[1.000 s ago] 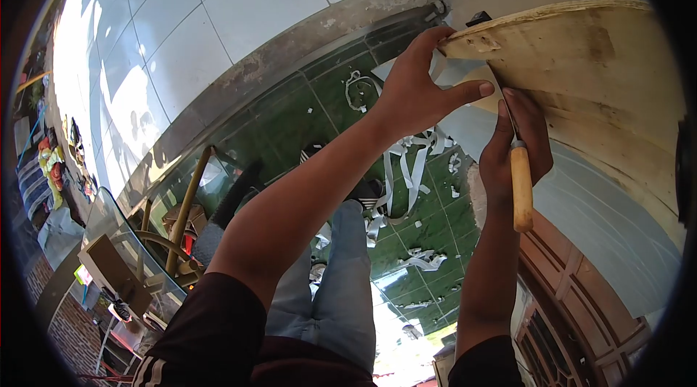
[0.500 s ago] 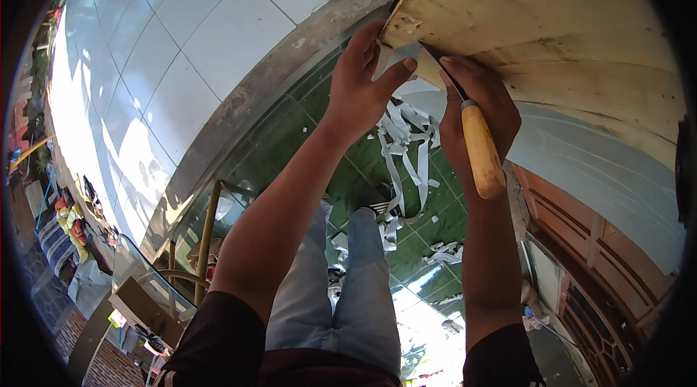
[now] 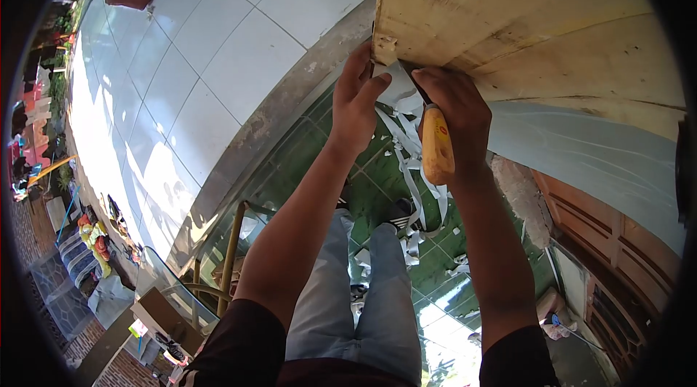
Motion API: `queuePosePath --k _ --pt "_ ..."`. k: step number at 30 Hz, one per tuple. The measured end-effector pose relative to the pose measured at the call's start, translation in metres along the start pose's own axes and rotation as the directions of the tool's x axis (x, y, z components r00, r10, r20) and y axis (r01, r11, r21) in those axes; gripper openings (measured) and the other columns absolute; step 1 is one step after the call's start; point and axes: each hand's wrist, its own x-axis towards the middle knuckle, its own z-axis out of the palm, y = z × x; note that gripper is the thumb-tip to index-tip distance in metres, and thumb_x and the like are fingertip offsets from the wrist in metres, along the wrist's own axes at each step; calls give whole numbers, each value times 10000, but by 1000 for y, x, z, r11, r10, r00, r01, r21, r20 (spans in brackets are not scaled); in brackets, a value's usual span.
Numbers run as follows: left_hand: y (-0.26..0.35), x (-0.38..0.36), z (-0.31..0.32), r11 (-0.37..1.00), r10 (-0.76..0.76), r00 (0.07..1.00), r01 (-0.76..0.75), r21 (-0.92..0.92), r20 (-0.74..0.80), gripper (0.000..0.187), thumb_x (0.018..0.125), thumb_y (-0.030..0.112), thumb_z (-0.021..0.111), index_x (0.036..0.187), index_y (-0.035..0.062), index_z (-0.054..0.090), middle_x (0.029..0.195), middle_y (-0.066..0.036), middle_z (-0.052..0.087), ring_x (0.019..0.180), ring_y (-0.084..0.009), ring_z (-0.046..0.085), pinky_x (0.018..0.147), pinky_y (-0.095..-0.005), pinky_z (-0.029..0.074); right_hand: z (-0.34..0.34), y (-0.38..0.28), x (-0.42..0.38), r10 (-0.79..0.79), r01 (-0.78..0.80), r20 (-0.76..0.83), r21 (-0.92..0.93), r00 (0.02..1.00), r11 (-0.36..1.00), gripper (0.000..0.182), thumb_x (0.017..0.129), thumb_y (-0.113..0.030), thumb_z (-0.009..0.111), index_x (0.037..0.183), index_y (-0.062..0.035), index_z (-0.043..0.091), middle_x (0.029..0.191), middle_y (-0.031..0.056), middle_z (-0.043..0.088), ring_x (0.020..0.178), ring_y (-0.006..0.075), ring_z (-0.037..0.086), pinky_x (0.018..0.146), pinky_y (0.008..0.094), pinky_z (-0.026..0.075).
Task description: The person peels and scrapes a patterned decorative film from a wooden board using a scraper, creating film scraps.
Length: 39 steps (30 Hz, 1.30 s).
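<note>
A knife [image 3: 438, 144] with a yellow wooden handle is gripped in my right hand [image 3: 457, 107], its dark blade angled up against the lower edge of a plywood board [image 3: 508, 17]. My left hand [image 3: 357, 100] is closed around the board's near left corner, thumb in front and fingers partly hidden behind the edge. Between the hands, a pale piece of sheet material [image 3: 396, 80] shows just below the board's edge. The blade's tip is hidden at that edge.
White cut strips [image 3: 410, 162] and scraps lie on the green tiled floor [image 3: 374, 173] near my feet. A white tiled ledge [image 3: 247, 53] runs along the left. A metal-framed glass piece [image 3: 232, 256] stands lower left; a brown wooden door [image 3: 602, 227] is at right.
Both hands and the knife have shifted left and slightly down in view, along with the board's corner as the camera view moved. The knife handle now points more steeply downward. Both grips persist.
</note>
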Motion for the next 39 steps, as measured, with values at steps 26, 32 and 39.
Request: queuePosePath --k 26,32,39 --pt "26 -4 27 896 -202 914 318 309 -353 400 900 364 754 1089 14 799 1679 -275 265 1575 -421 228 1241 -501 241 -94 22 -33 32 -40 129 61 991 997 298 810 39 774 1087 -66 738 1029 118 762 929 318 721 853 402 575" --pt "18 -19 24 871 -148 904 312 381 -402 286 917 187 730 1042 -68 770 1701 -234 256 1594 -325 221 1222 -456 254 -122 31 -32 227 -232 159 11 961 973 143 886 -57 772 1029 -48 781 1001 113 780 951 270 747 890 350 566" --pt "-4 -42 18 748 -86 899 343 568 -430 203 910 176 758 1003 0 797 1697 -172 310 1544 -364 334 1212 -467 297 -115 42 -23 205 -209 95 44 974 977 144 895 -87 779 1032 -43 783 984 119 781 894 268 747 857 345 567"
